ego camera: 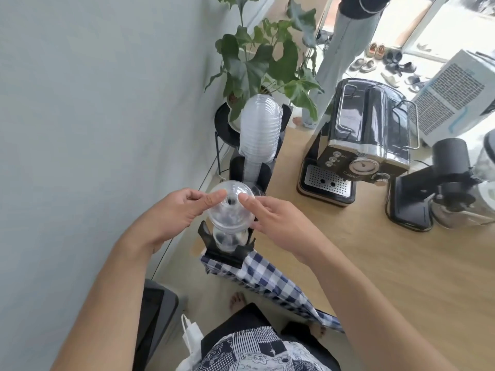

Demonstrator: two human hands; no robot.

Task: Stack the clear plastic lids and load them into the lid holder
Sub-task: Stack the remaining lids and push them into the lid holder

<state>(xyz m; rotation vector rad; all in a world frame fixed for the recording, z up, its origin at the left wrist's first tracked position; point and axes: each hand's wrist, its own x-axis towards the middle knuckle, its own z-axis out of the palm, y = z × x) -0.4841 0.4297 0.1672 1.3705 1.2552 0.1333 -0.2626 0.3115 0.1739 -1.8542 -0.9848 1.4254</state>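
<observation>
Both hands meet over the left edge of the wooden counter (375, 263), holding a clear dome lid (230, 206) between them. The left hand (174, 212) has its thumb laid against the lid's left side with the other fingers curled beneath it; the right hand (276, 220) presses its thumb on the lid's right shoulder, its fingers wrapped around the far side. So each hand pinches the same lid – it is not clear whether it is 1 lid or a few nested together.

The lid sits directly above the near slot of the black lid holder (227, 253), where more clear lids (229, 239) already rest inside the uprights. Whether the held lid touches those below cannot be told. Farther along the same holder, a tall stack of dome lids (259, 127) leans back toward the wall.

A blue-and-white checked cloth (267, 277) lies under the holder's near end and hangs off the counter edge. An espresso machine (367, 140) stands on the counter to the right, well apart from the hands, with a black grinder (439, 180) beside it. A leafy potted plant (259, 62) sits on a black stand – behind the holder, near the pale wall.
</observation>
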